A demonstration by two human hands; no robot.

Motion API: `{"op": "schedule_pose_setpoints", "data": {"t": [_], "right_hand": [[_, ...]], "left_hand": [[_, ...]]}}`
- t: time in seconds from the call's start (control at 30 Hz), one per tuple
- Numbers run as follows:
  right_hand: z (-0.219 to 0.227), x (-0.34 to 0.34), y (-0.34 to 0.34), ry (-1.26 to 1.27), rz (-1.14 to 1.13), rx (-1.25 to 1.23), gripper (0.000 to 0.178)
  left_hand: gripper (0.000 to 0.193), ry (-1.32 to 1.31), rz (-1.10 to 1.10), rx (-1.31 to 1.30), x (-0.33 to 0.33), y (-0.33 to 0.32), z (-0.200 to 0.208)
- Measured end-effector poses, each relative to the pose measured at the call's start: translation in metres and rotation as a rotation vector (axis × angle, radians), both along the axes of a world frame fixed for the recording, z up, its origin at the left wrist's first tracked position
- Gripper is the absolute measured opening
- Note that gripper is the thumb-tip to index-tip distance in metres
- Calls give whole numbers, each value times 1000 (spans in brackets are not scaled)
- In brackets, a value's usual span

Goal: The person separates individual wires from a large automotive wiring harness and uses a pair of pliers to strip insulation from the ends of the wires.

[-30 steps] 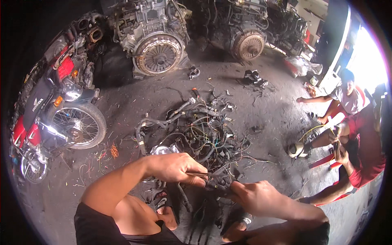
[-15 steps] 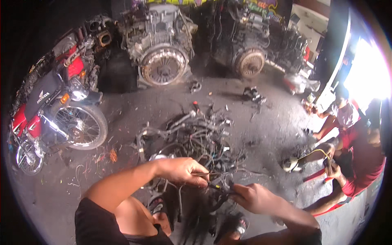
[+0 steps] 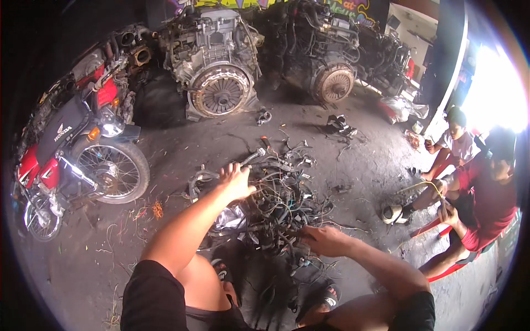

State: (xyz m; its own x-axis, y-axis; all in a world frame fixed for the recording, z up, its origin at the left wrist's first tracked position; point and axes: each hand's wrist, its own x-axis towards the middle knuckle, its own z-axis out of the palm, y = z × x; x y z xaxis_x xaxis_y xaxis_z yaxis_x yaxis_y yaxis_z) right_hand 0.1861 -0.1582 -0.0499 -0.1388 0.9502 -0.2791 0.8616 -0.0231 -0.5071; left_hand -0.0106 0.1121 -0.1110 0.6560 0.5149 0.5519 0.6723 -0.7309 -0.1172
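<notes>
The tangled black cable harness with thin coloured wires (image 3: 287,205) lies on the dark grey floor (image 3: 182,135). Left hand (image 3: 236,182): fingers spread over it. Right hand (image 3: 328,241): fingers curled at it; pinch cannot be confirmed. Likely limp, snag-prone; grasp the thick grey branch (image 3: 254,156).

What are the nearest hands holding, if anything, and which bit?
Left hand: nothing visible. Right hand: at dark wiring; whether or where it grips can't be told.

white lettering (image 3: 63,134) on dark seat (image 3: 69,118) of motorcycle (image 3: 50,172); coloured painted lettering (image 3: 349,7) on back wall (image 3: 380,13); white marking (image 3: 331,301) on sandal (image 3: 332,293).
</notes>
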Motion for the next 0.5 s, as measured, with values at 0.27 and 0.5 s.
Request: {"op": "schedule_pose_setpoints", "data": {"t": [0.27, 0.5], "right_hand": [[-39, -3, 15, 333, -680, -57, 38], [-127, -84, 13, 372, -718, 9, 46]], "left_hand": [[89, 156, 139, -2000, 41, -73, 7], [37, -1176, 561, -2136, 90, -77, -127]]}}
